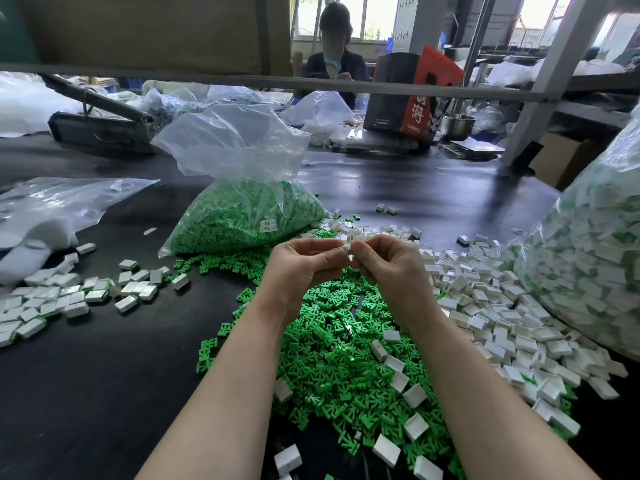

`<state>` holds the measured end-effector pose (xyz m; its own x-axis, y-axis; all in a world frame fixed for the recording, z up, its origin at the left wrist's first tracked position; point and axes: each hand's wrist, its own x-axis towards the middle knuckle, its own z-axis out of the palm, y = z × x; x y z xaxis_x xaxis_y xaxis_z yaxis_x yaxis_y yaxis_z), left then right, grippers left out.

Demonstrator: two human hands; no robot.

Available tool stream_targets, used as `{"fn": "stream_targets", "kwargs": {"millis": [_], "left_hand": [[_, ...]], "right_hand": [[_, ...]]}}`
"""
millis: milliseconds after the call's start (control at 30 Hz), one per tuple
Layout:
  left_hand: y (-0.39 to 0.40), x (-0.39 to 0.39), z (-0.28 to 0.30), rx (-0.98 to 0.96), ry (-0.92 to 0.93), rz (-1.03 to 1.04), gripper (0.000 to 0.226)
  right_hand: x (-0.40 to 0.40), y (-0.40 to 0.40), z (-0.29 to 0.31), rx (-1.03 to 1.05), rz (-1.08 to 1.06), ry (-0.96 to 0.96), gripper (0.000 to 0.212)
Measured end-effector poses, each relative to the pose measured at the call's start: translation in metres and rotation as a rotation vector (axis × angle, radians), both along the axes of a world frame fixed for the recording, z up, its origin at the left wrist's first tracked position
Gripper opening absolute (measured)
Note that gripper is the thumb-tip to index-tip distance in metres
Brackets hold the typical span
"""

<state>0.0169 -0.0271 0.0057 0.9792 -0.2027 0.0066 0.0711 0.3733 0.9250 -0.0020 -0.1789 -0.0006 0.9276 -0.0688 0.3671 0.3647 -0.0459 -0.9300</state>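
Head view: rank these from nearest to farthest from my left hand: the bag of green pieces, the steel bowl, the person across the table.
Measured from the left hand, which pinches a white piece:
1. bag of green pieces, just behind the hand, slightly left.
2. steel bowl, far right on the table.
3. person across the table, beyond the far edge.

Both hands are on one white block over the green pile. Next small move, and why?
Probably a short squeeze on the white block from both sides. The left hand and right hand both pinch it above the green pieces; whether a green piece is already inside is hidden.
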Motion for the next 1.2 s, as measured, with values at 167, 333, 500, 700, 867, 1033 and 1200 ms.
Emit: {"fn": "stream_targets", "kwargs": {"millis": [167, 333, 500, 700, 867, 1033, 1200], "left_hand": [[-0.008, -0.001, 0.000, -0.003, 0.011, 0.017, 0.030], [-0.008, -0.001, 0.000, 0.017, 0.007, 0.027, 0.031], [-0.003, -0.001, -0.001, 0.079, -0.055, 0.023, 0.024], [0.001, -0.002, 0.000, 0.121, -0.122, 0.021, 0.020], [0.003, -0.004, 0.004, 0.215, -0.186, -0.016, 0.014], [0.006, -0.003, 0.009, 0.317, -0.234, -0.072, 0.017], [0.009, -0.003, 0.010, 0.335, -0.248, -0.078, 0.011]], "right_hand": [[0.000, 0.005, 0.000, 0.056, -0.074, -0.008, 0.018], [0.000, 0.005, 0.000, 0.019, -0.094, -0.016, 0.020], [0.000, -0.001, 0.001, -0.059, -0.038, -0.001, 0.021], [-0.001, -0.005, 0.002, -0.037, 0.027, 0.035, 0.018], [-0.002, -0.011, 0.003, 0.230, 0.216, 0.224, 0.016], [0.000, -0.013, 0.004, 0.272, 0.282, 0.272, 0.015], [0.000, -0.014, 0.005, 0.105, 0.236, 0.198, 0.014]]}}
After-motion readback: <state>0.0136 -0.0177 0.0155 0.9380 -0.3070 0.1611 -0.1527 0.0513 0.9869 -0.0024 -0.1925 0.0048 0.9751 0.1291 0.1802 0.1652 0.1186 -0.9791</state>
